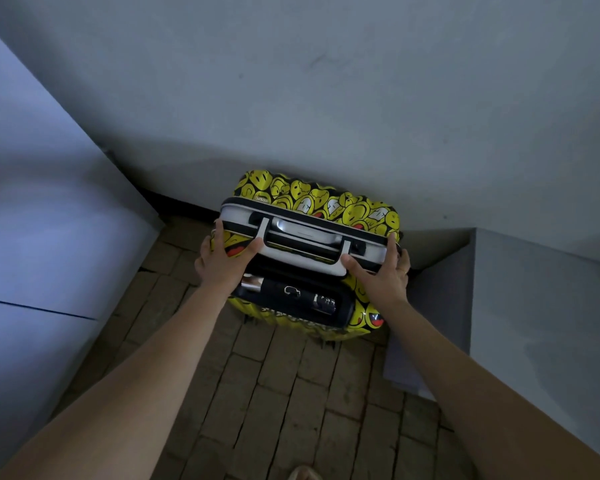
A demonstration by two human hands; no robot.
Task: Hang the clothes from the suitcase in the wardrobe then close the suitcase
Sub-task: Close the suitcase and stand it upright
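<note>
A yellow suitcase (326, 199) printed with smiley faces stands upright on the brick floor against the grey wall, seen from above. Its shells are together along a silver band with a carry handle (305, 247). My left hand (219, 261) grips the suitcase's top left corner, thumb on the silver band. My right hand (381, 271) grips the top right corner, thumb by the handle's right end. A black recess (291, 299) for the pull handle lies between my wrists. No clothes and no wardrobe interior show.
A pale panel (42, 237), perhaps a door or furniture side, runs along the left. A grey block or step (499, 299) stands right of the suitcase. The floor (274, 410) is brown brick. A toe of my foot (302, 474) shows at the bottom edge.
</note>
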